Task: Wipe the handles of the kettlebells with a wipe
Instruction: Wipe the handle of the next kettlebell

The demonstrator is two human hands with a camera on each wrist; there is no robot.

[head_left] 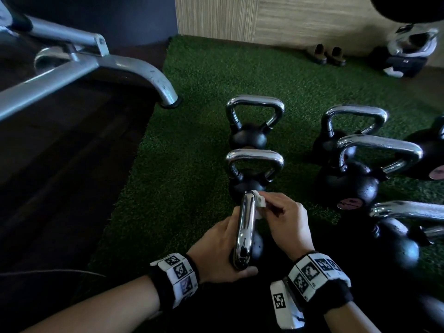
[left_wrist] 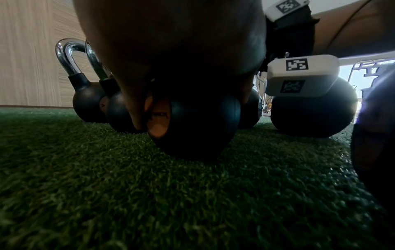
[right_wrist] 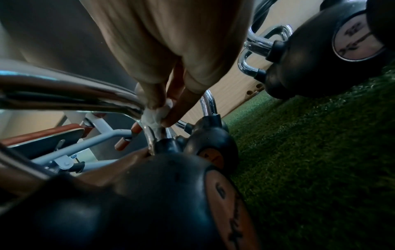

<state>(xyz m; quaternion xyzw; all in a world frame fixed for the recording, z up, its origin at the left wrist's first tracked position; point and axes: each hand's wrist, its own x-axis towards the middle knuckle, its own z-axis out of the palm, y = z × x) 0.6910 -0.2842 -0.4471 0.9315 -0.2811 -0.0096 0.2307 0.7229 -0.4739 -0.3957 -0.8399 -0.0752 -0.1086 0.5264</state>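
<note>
A black kettlebell with a chrome handle (head_left: 245, 227) stands on green turf right in front of me. My left hand (head_left: 217, 253) grips the near end of that handle, thumb under it. My right hand (head_left: 283, 219) pinches a small white wipe (head_left: 260, 200) against the handle's far bend, where it curves down to the ball. In the right wrist view the wipe (right_wrist: 156, 115) is wrapped on the chrome bar between my fingertips (right_wrist: 169, 121). In the left wrist view the kettlebell's ball (left_wrist: 192, 121) sits under my palm.
Two more small kettlebells (head_left: 254, 126) stand in a row beyond the held one, and several bigger ones (head_left: 353, 179) crowd the right. A grey bench frame (head_left: 96, 66) stands left on dark floor. Slippers (head_left: 326, 54) lie by the far wall.
</note>
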